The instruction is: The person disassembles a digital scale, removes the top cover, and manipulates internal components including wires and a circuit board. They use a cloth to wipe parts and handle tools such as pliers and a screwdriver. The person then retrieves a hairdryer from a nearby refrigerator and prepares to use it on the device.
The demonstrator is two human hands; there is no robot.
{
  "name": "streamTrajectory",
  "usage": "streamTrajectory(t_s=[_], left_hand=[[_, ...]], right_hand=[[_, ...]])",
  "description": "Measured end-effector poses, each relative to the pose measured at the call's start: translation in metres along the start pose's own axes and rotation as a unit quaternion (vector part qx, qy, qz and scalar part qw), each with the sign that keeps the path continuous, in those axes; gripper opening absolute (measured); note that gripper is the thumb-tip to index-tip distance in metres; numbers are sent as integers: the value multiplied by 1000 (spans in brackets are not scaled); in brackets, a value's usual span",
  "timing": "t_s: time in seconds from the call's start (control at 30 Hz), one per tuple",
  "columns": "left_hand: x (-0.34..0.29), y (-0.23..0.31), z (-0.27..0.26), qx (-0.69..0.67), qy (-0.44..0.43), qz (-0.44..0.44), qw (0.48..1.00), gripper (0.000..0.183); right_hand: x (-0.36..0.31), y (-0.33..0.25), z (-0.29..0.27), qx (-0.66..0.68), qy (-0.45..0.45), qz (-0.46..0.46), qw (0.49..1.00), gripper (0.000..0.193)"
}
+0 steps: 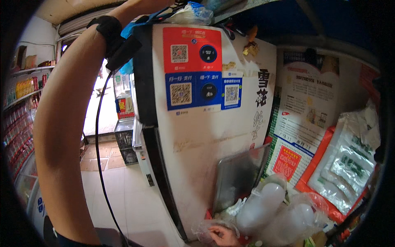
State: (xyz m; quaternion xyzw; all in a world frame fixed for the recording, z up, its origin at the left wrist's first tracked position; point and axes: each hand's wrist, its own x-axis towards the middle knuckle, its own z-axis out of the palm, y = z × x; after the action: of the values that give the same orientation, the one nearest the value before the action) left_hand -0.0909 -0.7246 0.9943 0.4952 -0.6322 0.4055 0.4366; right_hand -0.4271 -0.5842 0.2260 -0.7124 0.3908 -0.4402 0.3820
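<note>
My left arm reaches up along the left side, a black strap and device on its wrist. My left hand [144, 7] is at the top edge, above the tall white cabinet [193, 136], close to blue and clear plastic bags [191, 14]. Its fingers are cut off or hidden, so any grip cannot be seen. Low in the middle, my right hand [224, 236] has its fingers curled against a thin clear plastic bag [202, 230]. Just right of it stand rounded, whitish translucent containers [257, 210] wrapped in clear plastic.
A black cable [97, 136] hangs from the wrist device. Payment code stickers [192, 49] cover the cabinet's side. A grey metal tray [238, 177] leans against it. Packs of plastic bags [343, 160] hang at right. Drink shelves [24, 92] and black crates [126, 142] are at left.
</note>
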Motion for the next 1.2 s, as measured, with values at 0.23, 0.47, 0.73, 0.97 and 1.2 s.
streamTrajectory(t_s=[0.23, 0.47, 0.73, 0.97, 1.2], left_hand=[[87, -12, 44, -73, -155, -3, 985, 83], [109, -5, 79, -90, -172, -27, 981, 66], [115, 9, 98, -111, -142, -39, 983, 48], [125, 27, 98, -98, -2, -38, 994, 33], [130, 12, 47, -55, 220, 1, 974, 35]], right_hand=[[50, -6, -4, 239, -41, 107, 964, 21], [86, -7, -1, 195, -16, 120, 973, 20], [97, -1, 2, 184, 3, 138, 973, 19], [95, -1, 9, 180, 5, 146, 973, 19], [85, 7, 19, 182, -12, 132, 974, 18]])
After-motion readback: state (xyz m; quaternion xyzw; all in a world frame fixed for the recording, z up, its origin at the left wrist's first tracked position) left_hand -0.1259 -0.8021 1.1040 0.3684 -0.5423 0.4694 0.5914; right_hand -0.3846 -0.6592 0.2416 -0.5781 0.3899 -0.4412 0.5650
